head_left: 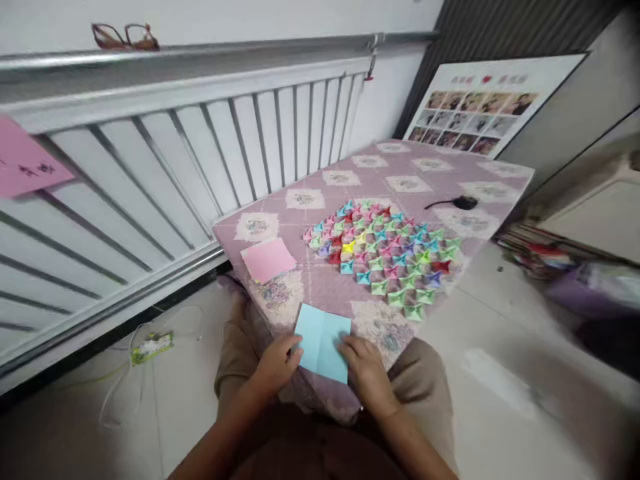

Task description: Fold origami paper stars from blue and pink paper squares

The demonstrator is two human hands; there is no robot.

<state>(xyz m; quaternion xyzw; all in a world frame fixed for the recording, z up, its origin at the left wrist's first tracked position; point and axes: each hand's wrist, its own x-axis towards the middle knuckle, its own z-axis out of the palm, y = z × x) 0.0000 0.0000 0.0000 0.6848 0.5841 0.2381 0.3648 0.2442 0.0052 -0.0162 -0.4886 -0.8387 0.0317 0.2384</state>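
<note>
Right hand [369, 375], curled, seemingly touching blue paper [324, 343]

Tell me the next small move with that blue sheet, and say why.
Probably bring the near edge of the blue sheet up to the far edge for a cross crease. The sheet is open, only one crease clearly shows, running from far edge to near, and the left hand and right hand are at opposite sides.
</note>
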